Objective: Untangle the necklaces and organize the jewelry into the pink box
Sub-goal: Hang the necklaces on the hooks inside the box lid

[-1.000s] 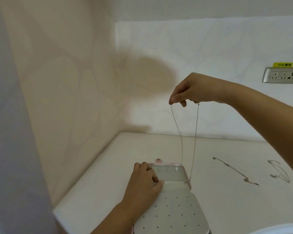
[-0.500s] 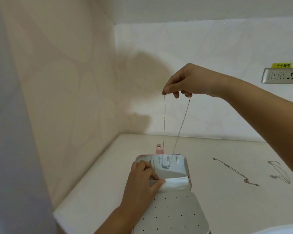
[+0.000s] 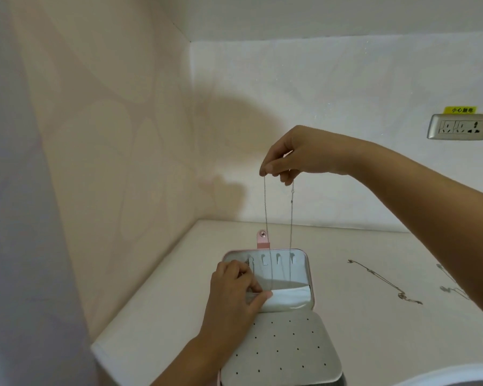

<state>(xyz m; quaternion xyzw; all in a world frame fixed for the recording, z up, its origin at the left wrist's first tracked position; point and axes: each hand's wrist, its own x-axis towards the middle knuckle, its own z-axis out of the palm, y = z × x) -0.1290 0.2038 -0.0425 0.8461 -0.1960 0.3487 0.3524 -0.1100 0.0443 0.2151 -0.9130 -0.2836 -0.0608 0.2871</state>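
Head view: the right hand has moved left over the last second, so the necklace it pinches no longer hangs at the lid's right edge. It now drops straight onto the hook row. The lid of the pink box also lies further open than before, with all the hooks exposed.

- Right hand: thumb and forefinger pinch the chain at the top. Two strands hang below it, apart and untwisted. Their lower ends run down the lid panel and disappear behind the pocket flap.
- Left hand: sits below and left of the right hand, fingers curled on the flap's left edge, pulling it down to open the pocket.
- My read: this chain is untangled and the hanging step is underway. I can't tell if it has caught on a hook yet.
- Second necklace and third necklace lie on the desk, under the right forearm and well right of both hands. Neither hand touches them, so they are still to do.
- Dotted earring panel: just below the left hand, looks empty.
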